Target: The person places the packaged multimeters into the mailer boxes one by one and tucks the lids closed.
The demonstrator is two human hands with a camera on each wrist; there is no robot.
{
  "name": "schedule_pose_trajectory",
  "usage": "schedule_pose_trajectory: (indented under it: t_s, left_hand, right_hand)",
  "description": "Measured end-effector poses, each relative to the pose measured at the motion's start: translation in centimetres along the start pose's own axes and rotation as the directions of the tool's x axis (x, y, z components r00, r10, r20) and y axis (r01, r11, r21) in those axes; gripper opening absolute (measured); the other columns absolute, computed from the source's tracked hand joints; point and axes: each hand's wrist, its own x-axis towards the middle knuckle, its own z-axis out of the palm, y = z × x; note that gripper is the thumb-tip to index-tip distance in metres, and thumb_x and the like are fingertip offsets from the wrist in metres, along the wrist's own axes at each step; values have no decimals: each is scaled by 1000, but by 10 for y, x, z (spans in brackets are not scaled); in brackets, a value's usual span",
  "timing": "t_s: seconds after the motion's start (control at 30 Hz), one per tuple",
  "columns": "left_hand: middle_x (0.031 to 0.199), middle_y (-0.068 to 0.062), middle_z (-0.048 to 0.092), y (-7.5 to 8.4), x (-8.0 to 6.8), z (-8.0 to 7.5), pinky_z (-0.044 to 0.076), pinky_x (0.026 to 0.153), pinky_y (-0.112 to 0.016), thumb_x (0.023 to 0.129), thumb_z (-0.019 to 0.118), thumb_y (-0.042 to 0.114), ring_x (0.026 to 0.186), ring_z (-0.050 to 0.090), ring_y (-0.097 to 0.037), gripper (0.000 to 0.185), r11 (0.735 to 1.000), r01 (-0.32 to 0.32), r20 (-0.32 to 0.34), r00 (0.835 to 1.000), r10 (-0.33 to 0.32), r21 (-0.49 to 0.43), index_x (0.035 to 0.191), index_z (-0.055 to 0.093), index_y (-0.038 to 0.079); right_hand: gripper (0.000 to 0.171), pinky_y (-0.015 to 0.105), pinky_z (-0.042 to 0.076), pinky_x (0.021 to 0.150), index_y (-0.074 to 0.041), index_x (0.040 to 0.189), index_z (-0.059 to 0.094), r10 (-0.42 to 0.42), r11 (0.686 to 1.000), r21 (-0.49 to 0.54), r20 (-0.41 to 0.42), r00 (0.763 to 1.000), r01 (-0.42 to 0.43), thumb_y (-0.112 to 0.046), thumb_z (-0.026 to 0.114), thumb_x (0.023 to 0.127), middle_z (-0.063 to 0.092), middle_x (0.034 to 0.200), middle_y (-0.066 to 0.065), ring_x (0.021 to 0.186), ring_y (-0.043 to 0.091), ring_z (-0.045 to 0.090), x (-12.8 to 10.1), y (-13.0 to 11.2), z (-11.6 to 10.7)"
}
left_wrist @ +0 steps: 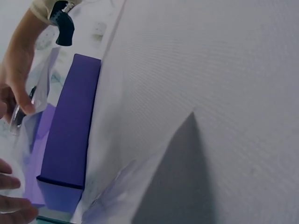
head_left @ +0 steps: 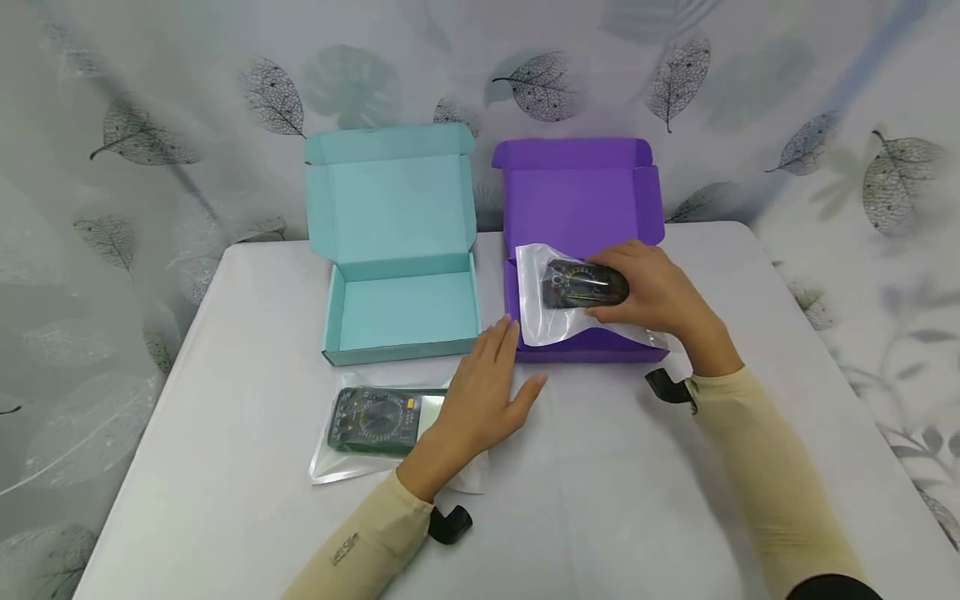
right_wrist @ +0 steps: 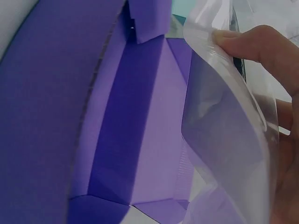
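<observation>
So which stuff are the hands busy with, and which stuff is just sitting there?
Busy with:
- right hand grips the bagged dark gadget over the purple box
- left hand rests open on the table beside that box

Just sitting there:
- teal box, open
- bagged multimeter

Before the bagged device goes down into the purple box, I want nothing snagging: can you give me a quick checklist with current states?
1. Purple box lid open: ok.
2. Right hand grips the bagged device: ok.
3. Bag fully inside the box walls: not ok, its corner overhangs the front edge.
4. Left hand clear of the box: not ok, fingertips at its front corner.
5. Box floor free of other items: cannot tell, bag hides it.
6. Bag sealed: cannot tell.
</observation>
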Motion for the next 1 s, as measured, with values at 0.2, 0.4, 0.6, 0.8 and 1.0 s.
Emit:
schedule_pose_trajectory:
  t_s: [0.2,0.4,0.6,0.8,1.0]
  left_hand:
    - [168,-17,27,-4,2,3,26,121,-53,108,50,45,151,26,-43,74,1000,-20,49,999,20,-8,161,31,-3]
    - [165,-17,33,-4,7,7,28,119,-57,109,49,47,151,26,-44,74,1000,-13,132,991,12,3,162,30,0]
    - [163,-16,37,-4,12,13,30,117,-60,108,50,47,150,27,-47,73,1000,-16,195,981,14,11,162,31,2]
    - [159,-15,43,-4,14,16,34,115,-58,108,48,50,147,34,-47,70,997,-6,214,977,-11,78,161,37,4]
    - [153,-11,51,-3,18,18,38,114,-54,108,46,53,143,42,-42,69,984,-8,217,976,-31,177,158,42,6]
  right_hand:
    - [64,57,42,104,0,128,69,18,1000,12,44,999,-19,-24,93,73,67,125,17,122,39,56,8,6,13]
    - [67,55,41,106,0,130,68,72,997,10,100,992,-73,-25,94,74,66,128,17,125,38,54,8,10,22]
    - [66,57,43,104,0,132,66,116,993,-3,143,983,-117,-24,93,76,64,129,19,124,38,53,6,16,28]
    - [67,56,44,103,1,133,65,128,991,20,174,976,-133,-24,92,78,66,128,17,121,36,55,6,20,38]
    - [66,56,45,102,5,134,63,111,992,41,207,972,-122,-22,91,80,66,126,20,119,39,56,9,24,49]
